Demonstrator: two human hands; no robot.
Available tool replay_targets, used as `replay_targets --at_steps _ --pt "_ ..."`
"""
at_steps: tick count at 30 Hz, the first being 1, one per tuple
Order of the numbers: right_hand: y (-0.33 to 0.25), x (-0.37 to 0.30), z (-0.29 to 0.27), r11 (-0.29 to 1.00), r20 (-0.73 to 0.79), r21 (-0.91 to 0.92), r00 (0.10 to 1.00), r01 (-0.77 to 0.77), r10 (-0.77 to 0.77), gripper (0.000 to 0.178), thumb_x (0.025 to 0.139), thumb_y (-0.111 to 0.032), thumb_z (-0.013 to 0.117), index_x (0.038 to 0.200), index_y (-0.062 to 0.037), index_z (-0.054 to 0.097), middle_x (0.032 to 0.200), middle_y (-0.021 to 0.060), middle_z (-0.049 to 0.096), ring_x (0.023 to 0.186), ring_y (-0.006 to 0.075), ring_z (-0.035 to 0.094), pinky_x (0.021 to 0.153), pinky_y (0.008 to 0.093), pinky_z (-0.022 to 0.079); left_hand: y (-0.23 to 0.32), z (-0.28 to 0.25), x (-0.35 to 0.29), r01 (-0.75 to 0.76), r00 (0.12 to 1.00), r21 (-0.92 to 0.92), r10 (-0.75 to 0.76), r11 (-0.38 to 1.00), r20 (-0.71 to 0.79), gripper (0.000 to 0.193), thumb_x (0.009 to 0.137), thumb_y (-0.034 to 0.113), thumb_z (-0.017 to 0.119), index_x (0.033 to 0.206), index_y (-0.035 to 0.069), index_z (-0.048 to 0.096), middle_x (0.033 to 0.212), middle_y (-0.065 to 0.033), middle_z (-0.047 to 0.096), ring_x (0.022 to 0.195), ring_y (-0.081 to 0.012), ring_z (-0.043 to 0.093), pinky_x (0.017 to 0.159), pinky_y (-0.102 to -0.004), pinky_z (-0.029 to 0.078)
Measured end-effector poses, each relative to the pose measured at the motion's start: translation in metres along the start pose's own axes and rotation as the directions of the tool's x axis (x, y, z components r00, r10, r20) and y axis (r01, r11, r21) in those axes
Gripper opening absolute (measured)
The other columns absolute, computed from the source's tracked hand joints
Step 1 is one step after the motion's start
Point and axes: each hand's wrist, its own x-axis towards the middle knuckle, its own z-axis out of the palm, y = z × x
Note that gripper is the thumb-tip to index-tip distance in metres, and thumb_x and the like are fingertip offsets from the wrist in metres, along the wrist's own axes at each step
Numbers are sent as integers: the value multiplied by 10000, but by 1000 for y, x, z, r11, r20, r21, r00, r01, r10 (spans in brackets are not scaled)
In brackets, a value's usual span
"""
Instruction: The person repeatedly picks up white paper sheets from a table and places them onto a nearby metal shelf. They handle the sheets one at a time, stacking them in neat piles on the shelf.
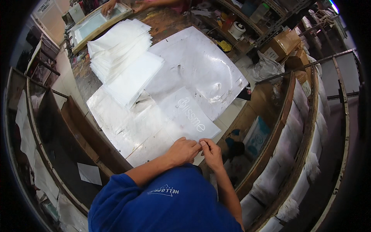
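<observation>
My left hand (183, 151) is closed, its fingers curled over the near edge of the table. Close beside it my right hand (211, 152) is also closed, thumb and forefinger pinched together against the left fingertips. What lies between the fingers is too small to make out. Just beyond both hands a flat translucent plastic bag (179, 106) with white printed lettering lies on the table, its near edge by my fingertips. Farther off to the left, a fanned pile of similar plain whitish bags (123, 63) rests on the glossy white table cover (205, 58).
At the far left, another person's hands (109, 7) are over a wooden-framed screen (101, 26). Racks (286, 154) with sheets of bags flank me on the right; a dark rack panel (69, 143) stands left. Cardboard boxes (284, 44) and shelves are at the back right.
</observation>
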Motion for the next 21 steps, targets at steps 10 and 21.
replay_targets --at_steps 10,21 --pt "3 -17 -29 992 -85 -93 994 -83 75 177 902 -113 583 1046 -22 630 649 -46 505 584 32 449 523 203 367 7 -5 -8 -116 986 -6 116 993 121 162 843 240 614 770 98 581 718 -45 574 679 -233 582 661 -347 433" --pt "3 -50 -89 982 -381 -190 921 8 -81 312 867 -68 581 1176 -48 541 702 82 556 588 157 515 558 296 426 -10 -25 -1 -7 1000 -160 11 987 28 95 791 118 640 864 57 648 724 -94 612 666 -288 588 624 -384 452"
